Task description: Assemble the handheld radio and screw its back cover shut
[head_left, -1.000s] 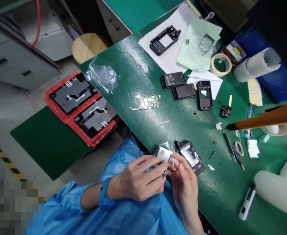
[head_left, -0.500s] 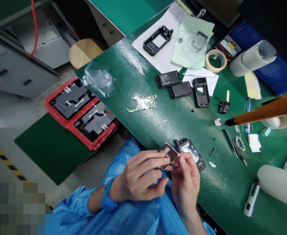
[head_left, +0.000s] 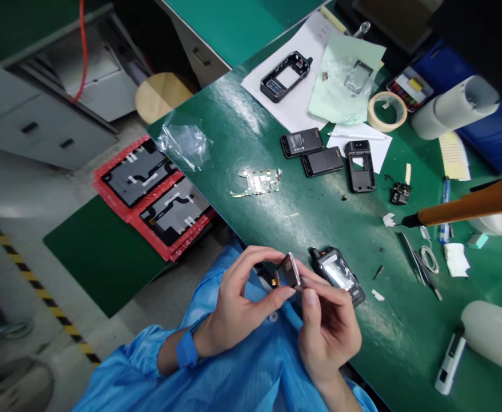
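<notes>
Between my two hands, over my lap at the bench edge, is a small display module [head_left: 287, 272] with a dark face, a pale metal edge and a short gold flex tab. My left hand [head_left: 246, 297] curves around it, thumb at the lower edge and fingers at the top. The fingertips of my right hand [head_left: 330, 320] pinch its right edge. Just beyond my right hand lies a black handheld device [head_left: 339, 274] with a stub antenna and a clear film over its screen. A bare circuit board [head_left: 259, 182] rests farther up the green bench.
Two black battery packs [head_left: 309, 151], an empty housing [head_left: 361, 166] and a housing frame [head_left: 286, 76] lie toward the back. On the right are tweezers [head_left: 418, 266], an orange-handled tool [head_left: 469, 203] and a masking tape roll [head_left: 387, 111]. Red-wrapped panels [head_left: 148, 194] sit lower left.
The display module has been turned from nearly face-up to steeply tilted. My left hand has moved from fingers lying across it to thumb and fingers at its edges. The view has shifted slightly.
</notes>
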`<state>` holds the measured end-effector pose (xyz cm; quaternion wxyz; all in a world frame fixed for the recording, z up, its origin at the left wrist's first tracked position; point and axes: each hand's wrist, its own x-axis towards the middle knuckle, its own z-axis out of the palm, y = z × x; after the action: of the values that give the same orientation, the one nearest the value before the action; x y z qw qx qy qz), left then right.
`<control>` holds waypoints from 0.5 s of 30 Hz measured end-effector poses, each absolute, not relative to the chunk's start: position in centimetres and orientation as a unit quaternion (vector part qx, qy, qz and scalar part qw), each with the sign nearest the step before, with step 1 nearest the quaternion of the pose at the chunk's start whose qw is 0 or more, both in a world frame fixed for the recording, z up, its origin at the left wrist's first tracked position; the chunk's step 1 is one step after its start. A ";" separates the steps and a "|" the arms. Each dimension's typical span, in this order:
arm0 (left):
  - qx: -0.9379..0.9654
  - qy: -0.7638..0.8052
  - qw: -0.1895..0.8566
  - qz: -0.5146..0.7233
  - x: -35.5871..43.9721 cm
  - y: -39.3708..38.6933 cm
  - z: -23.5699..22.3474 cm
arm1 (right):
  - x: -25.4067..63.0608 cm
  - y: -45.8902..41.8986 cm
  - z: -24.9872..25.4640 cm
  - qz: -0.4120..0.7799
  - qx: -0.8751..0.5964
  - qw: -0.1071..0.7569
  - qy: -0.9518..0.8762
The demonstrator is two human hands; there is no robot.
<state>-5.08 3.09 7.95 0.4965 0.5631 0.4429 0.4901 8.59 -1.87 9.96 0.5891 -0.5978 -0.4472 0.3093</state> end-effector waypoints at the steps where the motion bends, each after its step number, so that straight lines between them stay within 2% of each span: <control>1: 0.546 0.441 0.519 0.487 -5.3 3.1 8.0 | 8.6 -1.9 9.9 0.305 -0.592 0.581 -0.467; 6: 0.461 0.426 0.591 0.507 -6.6 3.2 8.1 | 8.4 -1.4 9.9 0.298 -0.575 0.539 -0.538; 15: 0.423 0.441 0.574 0.545 -9.9 4.2 7.1 | 5.9 1.1 10.2 0.396 -0.543 0.509 -0.538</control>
<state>-9.87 4.23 7.14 0.5744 0.4228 0.4405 0.5451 5.91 1.07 10.22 0.5086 -0.5428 -0.5383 0.3961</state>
